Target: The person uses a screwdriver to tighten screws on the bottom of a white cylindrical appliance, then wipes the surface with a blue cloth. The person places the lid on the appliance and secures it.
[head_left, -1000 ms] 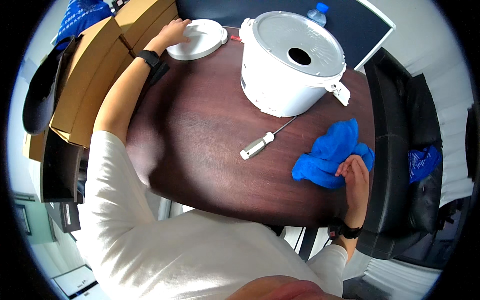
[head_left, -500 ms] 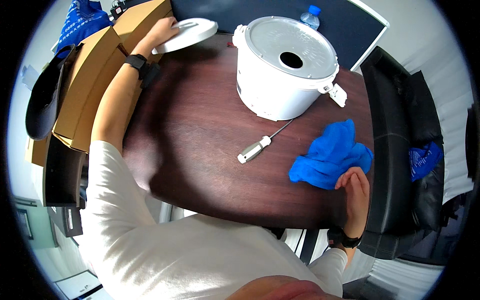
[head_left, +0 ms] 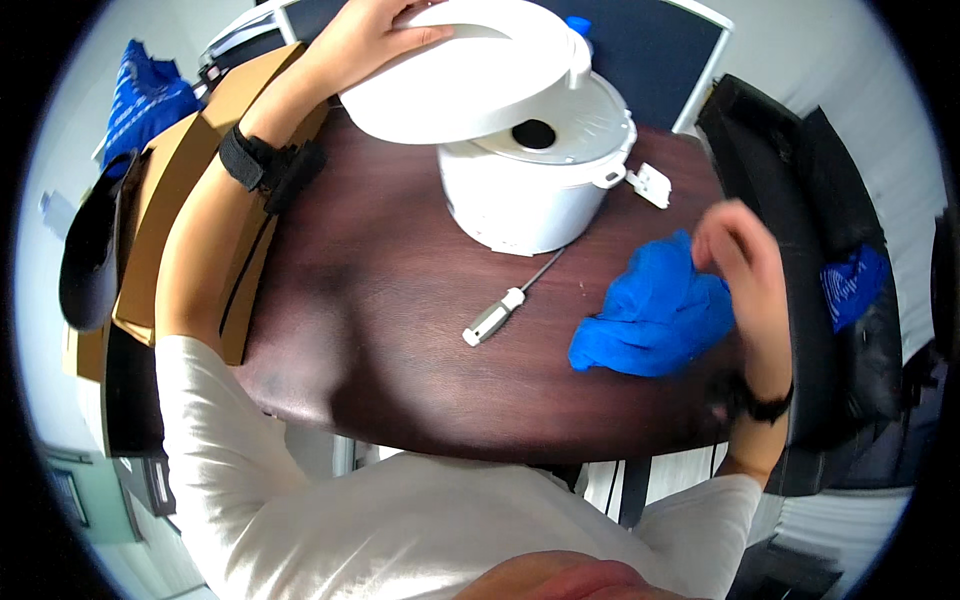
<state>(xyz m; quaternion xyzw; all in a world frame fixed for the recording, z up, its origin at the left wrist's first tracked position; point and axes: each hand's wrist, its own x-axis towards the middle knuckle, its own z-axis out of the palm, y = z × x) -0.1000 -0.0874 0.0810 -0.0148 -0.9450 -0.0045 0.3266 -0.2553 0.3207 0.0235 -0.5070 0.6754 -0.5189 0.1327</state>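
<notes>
My left hand [head_left: 372,42] grips the far left rim of a round white plastic cover [head_left: 450,85]. The cover is tilted and hangs over the left part of a white rice cooker body [head_left: 530,205], hiding some of it. A metal plate [head_left: 595,115] with a round dark hole forms the top of that body. My right hand [head_left: 745,265] is raised at the right, blurred, its fingers loosely bent and holding nothing that I can see. Beside it a crumpled blue cloth [head_left: 655,310] lies on the table.
A screwdriver [head_left: 495,318] with a grey and white handle lies on the dark wooden table [head_left: 400,290] in front of the cooker. A small white flap [head_left: 652,186] sticks out at the cooker's right. Cardboard boxes [head_left: 180,200] line the left; a blue-capped bottle [head_left: 578,27] stands behind.
My left hand has brought the cover from the far left to over the cooker, rightward and nearer. The right hand has risen away from the table edge, up beside the cloth.
</notes>
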